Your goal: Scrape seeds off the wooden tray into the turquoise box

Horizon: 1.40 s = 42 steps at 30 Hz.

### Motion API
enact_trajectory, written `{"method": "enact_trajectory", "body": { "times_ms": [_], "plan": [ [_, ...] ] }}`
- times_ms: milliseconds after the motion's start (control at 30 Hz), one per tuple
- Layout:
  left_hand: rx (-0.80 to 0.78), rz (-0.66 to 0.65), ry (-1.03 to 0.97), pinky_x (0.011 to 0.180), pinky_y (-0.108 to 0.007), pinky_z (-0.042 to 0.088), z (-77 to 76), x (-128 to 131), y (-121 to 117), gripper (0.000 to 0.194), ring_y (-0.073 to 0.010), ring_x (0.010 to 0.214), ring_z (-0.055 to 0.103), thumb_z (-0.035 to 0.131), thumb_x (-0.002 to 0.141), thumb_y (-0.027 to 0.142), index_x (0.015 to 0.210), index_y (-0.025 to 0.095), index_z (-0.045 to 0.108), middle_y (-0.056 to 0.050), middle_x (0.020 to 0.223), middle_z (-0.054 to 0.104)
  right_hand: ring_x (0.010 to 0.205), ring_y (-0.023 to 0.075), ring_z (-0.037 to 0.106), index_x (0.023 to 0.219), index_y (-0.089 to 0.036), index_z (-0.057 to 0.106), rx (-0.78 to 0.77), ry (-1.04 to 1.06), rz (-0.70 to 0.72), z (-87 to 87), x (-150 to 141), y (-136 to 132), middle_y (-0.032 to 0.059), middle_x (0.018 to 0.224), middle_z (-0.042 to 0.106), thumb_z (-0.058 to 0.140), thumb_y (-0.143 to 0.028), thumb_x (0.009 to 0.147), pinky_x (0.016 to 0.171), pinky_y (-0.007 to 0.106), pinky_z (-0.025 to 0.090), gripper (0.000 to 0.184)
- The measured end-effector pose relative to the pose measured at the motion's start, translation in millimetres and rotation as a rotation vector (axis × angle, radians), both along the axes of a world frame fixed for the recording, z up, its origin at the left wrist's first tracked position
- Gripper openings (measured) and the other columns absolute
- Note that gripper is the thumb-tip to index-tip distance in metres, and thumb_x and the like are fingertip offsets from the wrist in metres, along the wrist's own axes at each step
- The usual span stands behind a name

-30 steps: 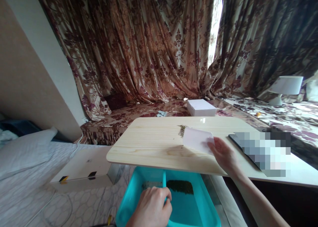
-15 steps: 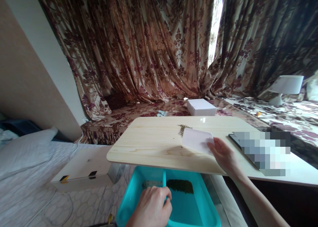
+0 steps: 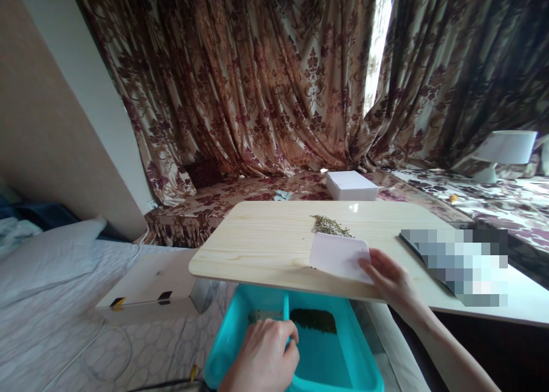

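My right hand (image 3: 389, 278) grips a white plastic scraper card (image 3: 338, 256) that stands on a light wooden board (image 3: 257, 246). Just beyond the card lies a small heap of green crumbled herbs (image 3: 330, 226). My left hand (image 3: 261, 357) is closed on the inner divider of a turquoise plastic bin (image 3: 231, 346) held under the board's near edge. One section of the bin holds a dark green pile of the same herbs (image 3: 312, 320).
A white box (image 3: 350, 185) sits on the floral cloth behind the board. A dark flat device (image 3: 418, 244) lies on the board's right part. A white lamp (image 3: 501, 151) stands far right. A low white unit (image 3: 150, 286) and bedding are at left.
The right hand drew the scraper a little toward the board's near edge, leaving more of the herb heap showing behind it. The view shifted slightly. The left hand stays on the bin.
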<state>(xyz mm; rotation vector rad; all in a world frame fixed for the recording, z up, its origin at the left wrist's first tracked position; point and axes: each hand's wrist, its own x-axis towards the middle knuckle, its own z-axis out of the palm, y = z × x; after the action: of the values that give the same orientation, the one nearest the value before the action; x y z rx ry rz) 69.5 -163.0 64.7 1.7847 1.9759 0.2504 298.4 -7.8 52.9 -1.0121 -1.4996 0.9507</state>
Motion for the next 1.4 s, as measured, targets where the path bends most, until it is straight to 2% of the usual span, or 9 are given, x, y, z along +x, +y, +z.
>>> {"method": "enact_trajectory", "body": {
  "times_ms": [267,333,400,500,700,800,1000,1200,1400],
  "plan": [
    [-0.033,-0.005,0.016,0.088,-0.03,0.041,3.4,2.2,2.3,0.032,-0.0217,0.1,0.059,0.041,0.082,0.02,0.097,0.026,0.069,-0.003,0.1,0.068,0.076,0.0241,0.069,0.083,-0.02,0.071,-0.095,-0.08,0.114,11.5,10.4,-27.4,0.0091,0.084,0.075,0.07,-0.06,0.064,0.064,0.03,0.058,0.045],
    [-0.049,-0.016,0.038,0.088,-0.03,0.041,4.0,2.3,4.7,0.032,-0.0223,0.1,0.059,0.042,0.082,0.02,0.098,0.026,0.07,-0.004,0.1,0.069,0.079,0.0256,0.07,0.081,-0.021,0.071,-0.085,-0.074,0.029,12.5,21.6,-26.1,0.0086,0.083,0.075,0.073,-0.059,0.061,0.065,0.03,0.058,0.043],
    [-0.059,-0.023,0.053,0.088,-0.029,0.041,5.1,2.9,6.6,0.032,-0.0224,0.1,0.059,0.043,0.082,0.02,0.098,0.025,0.07,-0.005,0.1,0.068,0.079,0.0271,0.07,0.078,-0.022,0.071,-0.047,-0.013,-0.141,12.3,36.9,-21.5,0.008,0.079,0.075,0.076,-0.057,0.054,0.064,0.029,0.058,0.043],
    [-0.06,-0.029,0.063,0.089,-0.029,0.041,8.3,6.5,7.8,0.033,-0.022,0.101,0.058,0.042,0.082,0.019,0.099,0.025,0.069,-0.005,0.101,0.068,0.08,0.0271,0.071,0.08,-0.024,0.071,-0.04,-0.026,-0.313,10.0,59.5,-12.0,0.0059,0.082,0.075,0.076,-0.048,0.057,0.065,0.031,0.058,0.034],
    [-0.037,-0.159,0.097,0.09,-0.036,0.041,12.8,34.9,16.1,0.036,-0.0254,0.1,0.058,0.037,0.084,0.019,0.099,0.023,0.069,-0.008,0.101,0.068,0.075,0.0284,0.071,0.078,-0.025,0.068,0.046,-0.009,-0.438,-1.9,71.2,6.3,0.0056,0.077,0.075,0.07,-0.046,0.059,0.063,0.035,0.059,0.028],
    [-0.084,-0.281,0.108,0.088,-0.038,0.043,15.5,55.3,24.6,0.04,-0.0274,0.096,0.061,0.036,0.08,0.015,0.099,0.02,0.071,-0.01,0.097,0.069,0.074,0.0277,0.072,0.079,-0.025,0.067,0.06,-0.02,-0.422,-5.7,69.2,10.9,0.0061,0.079,0.076,0.071,-0.045,0.059,0.064,0.035,0.059,0.029],
    [-0.117,-0.437,0.139,0.086,-0.041,0.045,29.5,81.6,32.4,0.042,-0.0307,0.092,0.064,0.036,0.079,0.015,0.103,0.011,0.071,-0.017,0.095,0.07,0.078,0.0275,0.072,0.081,-0.023,0.065,0.064,-0.021,-0.271,-3.8,61.5,16.6,0.0084,0.083,0.076,0.075,-0.048,0.059,0.071,0.037,0.059,0.034],
    [-0.058,-0.435,0.219,0.081,-0.042,0.045,26.4,90.3,31.4,0.04,-0.0316,0.087,0.064,0.035,0.08,0.014,0.097,0.008,0.071,-0.02,0.087,0.069,0.077,0.0268,0.072,0.079,-0.023,0.064,0.067,-0.03,-0.194,-1.8,45.7,25.1,0.007,0.077,0.075,0.074,-0.052,0.06,0.07,0.036,0.059,0.037],
    [-0.049,-0.396,0.23,0.082,-0.043,0.044,26.8,93.6,27.5,0.039,-0.0317,0.087,0.063,0.035,0.079,0.013,0.094,0.008,0.071,-0.02,0.085,0.069,0.074,0.026,0.071,0.078,-0.024,0.065,0.078,-0.027,-0.173,-3.4,41.2,18.5,0.0068,0.078,0.075,0.074,-0.057,0.058,0.067,0.035,0.058,0.04]
  ]
}}
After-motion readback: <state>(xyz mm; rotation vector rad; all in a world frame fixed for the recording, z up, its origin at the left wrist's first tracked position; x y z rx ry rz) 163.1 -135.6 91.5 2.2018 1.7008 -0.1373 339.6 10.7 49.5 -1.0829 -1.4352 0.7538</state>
